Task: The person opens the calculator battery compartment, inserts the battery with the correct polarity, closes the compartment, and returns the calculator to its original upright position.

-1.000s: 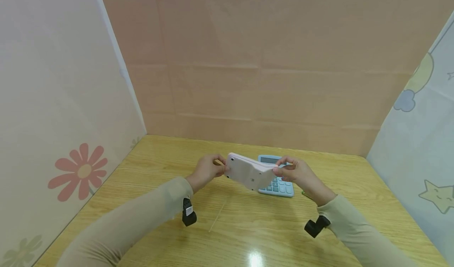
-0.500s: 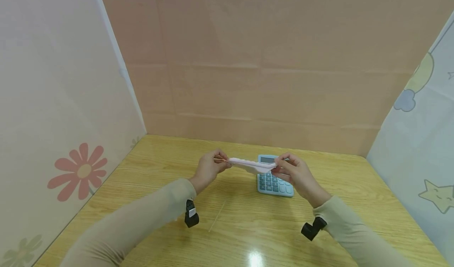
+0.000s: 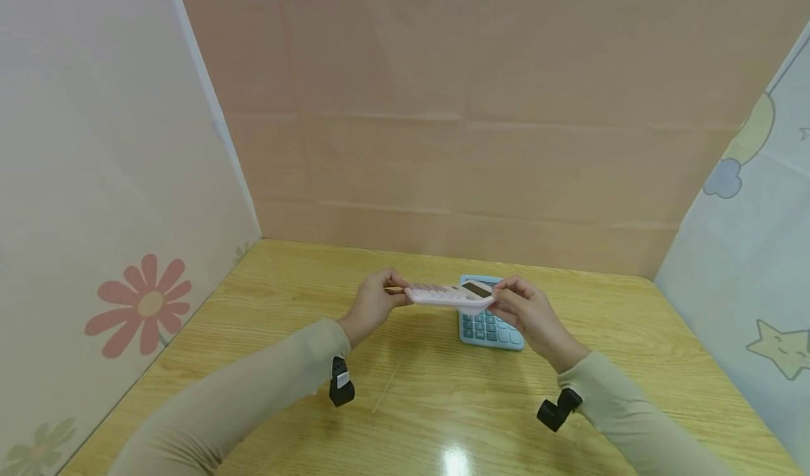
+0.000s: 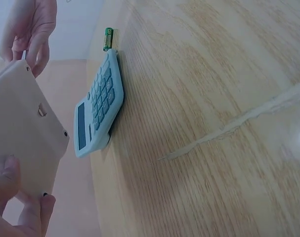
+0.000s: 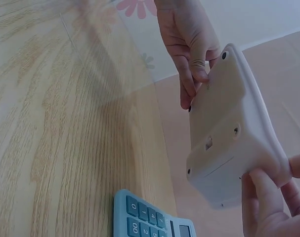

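Observation:
A pale pink calculator (image 3: pixel 436 295) is held level above the table, its keys and dark screen facing up in the head view. My left hand (image 3: pixel 373 306) pinches its left end, and my right hand (image 3: pixel 530 319) grips the screen end on the right. Both wrist views show the calculator's plain underside (image 5: pixel 221 116), with small dark feet or screw holes and a little slot. Below and behind it, a light blue calculator (image 3: pixel 486 337) lies on the table, its upper part partly covered by the pink one in the head view.
A green battery (image 4: pixel 108 39) lies beside the blue calculator. The wooden table (image 3: pixel 304 420) has a pale streak (image 4: pixel 234 123) along its surface. A tan backdrop (image 3: pixel 443 145) rises at the back, with patterned side panels left and right.
The pink calculator has turned from showing its underside, through edge-on, to keys up. Both hands keep hold of its ends and have shifted only slightly.

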